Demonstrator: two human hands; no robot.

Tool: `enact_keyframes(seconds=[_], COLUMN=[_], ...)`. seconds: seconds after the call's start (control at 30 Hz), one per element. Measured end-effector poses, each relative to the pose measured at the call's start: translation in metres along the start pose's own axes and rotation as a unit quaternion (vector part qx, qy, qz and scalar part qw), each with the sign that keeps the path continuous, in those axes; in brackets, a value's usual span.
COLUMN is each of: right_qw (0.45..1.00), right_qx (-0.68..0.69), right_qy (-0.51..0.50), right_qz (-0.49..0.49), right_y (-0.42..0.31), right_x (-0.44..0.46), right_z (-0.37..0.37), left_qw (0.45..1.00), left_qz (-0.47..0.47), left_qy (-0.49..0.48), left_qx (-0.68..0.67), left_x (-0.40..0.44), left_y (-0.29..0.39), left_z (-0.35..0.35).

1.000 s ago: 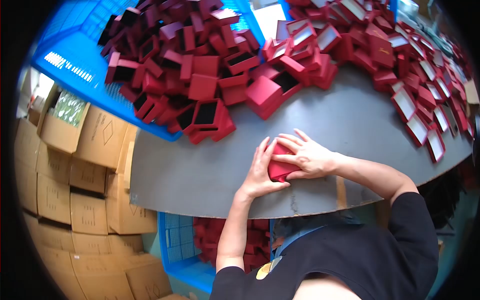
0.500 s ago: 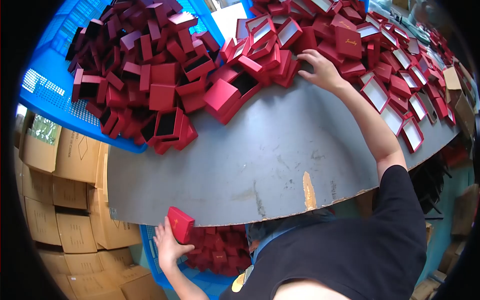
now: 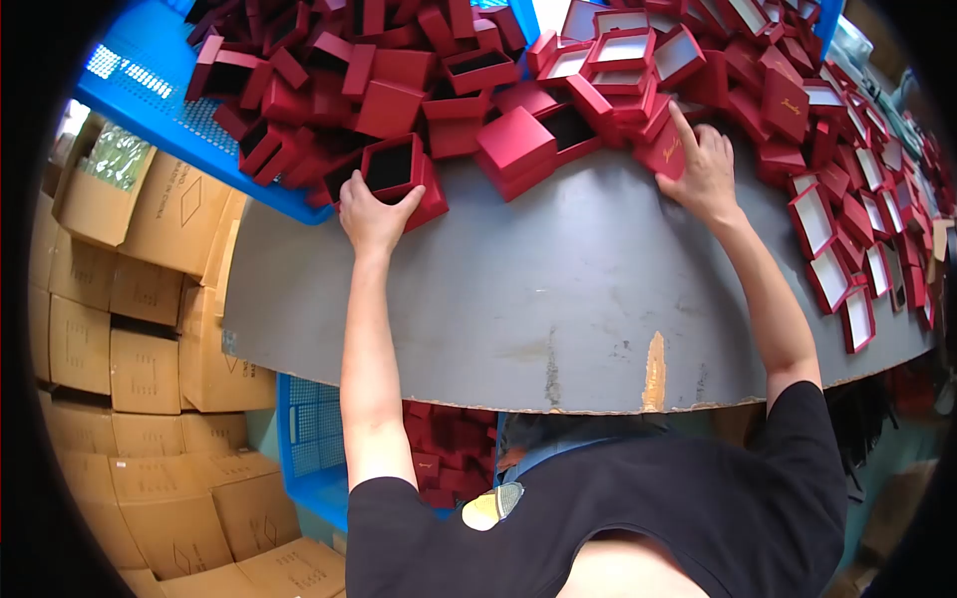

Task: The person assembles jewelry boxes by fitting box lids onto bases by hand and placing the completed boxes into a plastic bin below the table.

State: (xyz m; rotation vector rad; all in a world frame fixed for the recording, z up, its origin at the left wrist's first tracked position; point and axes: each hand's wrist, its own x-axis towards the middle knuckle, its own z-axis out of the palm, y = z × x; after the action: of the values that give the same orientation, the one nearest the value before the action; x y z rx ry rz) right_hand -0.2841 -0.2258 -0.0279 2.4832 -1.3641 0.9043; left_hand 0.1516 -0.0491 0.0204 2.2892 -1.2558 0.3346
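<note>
My left hand (image 3: 375, 217) is at the near edge of the left pile, its fingers and thumb closed around the front of an open red box base (image 3: 391, 167) with a black insert. Farther right, my right hand (image 3: 710, 171) grips a red box lid (image 3: 662, 151) with gold lettering, thumb at its lower edge and index finger stretched along its side. Between my hands a red box (image 3: 514, 149) lies tilted against an open one with a black inside (image 3: 570, 128). White-lined lids (image 3: 623, 48) are heaped behind my right hand.
A blue crate (image 3: 150, 110) on the left holds many red boxes. Below the grey table (image 3: 478, 299) stands another blue crate (image 3: 309, 439) with red boxes in it. Cardboard cartons (image 3: 150, 369) are stacked at the left. More white-lined lids (image 3: 827, 274) spread along the right side.
My left hand has moved up from above the lower crate to the left pile; the red box it held is gone from it. My right hand has closed on a lettered lid.
</note>
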Motion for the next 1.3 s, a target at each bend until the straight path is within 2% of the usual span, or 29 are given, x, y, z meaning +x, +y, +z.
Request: enact_keyframes(seconds=[0.17,0.3,0.33,0.37,0.43,0.47,0.5,0.57,0.67,0.7,0.77,0.87,0.97,1.07,1.17,1.3], right_qw=[0.971,0.947,0.941,0.933,0.886,0.854,0.834,0.830,0.797,0.793,0.825,0.854,0.856,0.876,0.881,0.865], right_qx=[0.117,0.170,0.195,0.220,0.360,0.429,0.477,0.490,0.517,0.512,0.447,0.378,0.343,0.260,0.219,0.252], right_qy=[-0.204,-0.268,-0.275,-0.280,-0.291,-0.292,-0.275,-0.267,-0.288,-0.308,-0.302,-0.277,-0.284,-0.285,-0.302,-0.316], right_qz=[0.034,-0.043,-0.043,-0.043,0.015,0.045,0.042,-0.021,-0.117,-0.120,-0.171,-0.227,-0.261,-0.291,-0.292,-0.298], right_y=[-0.009,-0.036,-0.042,-0.045,-0.049,-0.052,-0.057,-0.071,-0.096,-0.105,-0.118,-0.123,-0.124,-0.135,-0.140,-0.133], right_x=[-0.064,-0.088,-0.091,-0.092,-0.085,-0.080,-0.075,-0.067,-0.064,-0.065,-0.067,-0.068,-0.061,-0.061,-0.058,-0.054], right_z=[-0.067,-0.106,-0.108,-0.110,-0.110,-0.108,-0.100,-0.081,-0.057,-0.059,-0.064,-0.063,-0.067,-0.071,-0.077,-0.073], left_qw=[0.997,0.998,0.996,0.995,0.961,0.934,0.894,0.856,0.817,0.820,0.849,0.836,0.853,0.847,0.857,0.857], left_qz=[0.009,-0.003,0.006,0.057,0.154,0.185,0.212,0.253,0.166,0.154,0.178,0.190,0.229,0.219,0.213,0.301], left_qy=[0.034,0.033,0.082,0.055,-0.004,-0.095,-0.185,-0.254,-0.334,-0.337,-0.300,-0.302,-0.275,-0.276,-0.254,-0.221], left_qx=[0.070,0.054,0.016,-0.068,-0.230,-0.291,-0.348,-0.372,-0.439,-0.435,-0.398,-0.416,-0.380,-0.398,-0.394,-0.355], left_x=[0.002,0.013,0.007,-0.002,-0.037,-0.058,-0.081,-0.129,-0.169,-0.172,-0.175,-0.174,-0.175,-0.178,-0.184,-0.175], left_y=[0.013,0.013,0.021,0.028,0.046,0.045,0.045,0.066,0.081,0.085,0.089,0.089,0.087,0.089,0.080,0.095], left_z=[0.009,0.009,0.000,-0.015,-0.052,-0.052,-0.047,-0.028,0.002,0.004,0.004,0.003,0.004,0.002,0.001,-0.002])
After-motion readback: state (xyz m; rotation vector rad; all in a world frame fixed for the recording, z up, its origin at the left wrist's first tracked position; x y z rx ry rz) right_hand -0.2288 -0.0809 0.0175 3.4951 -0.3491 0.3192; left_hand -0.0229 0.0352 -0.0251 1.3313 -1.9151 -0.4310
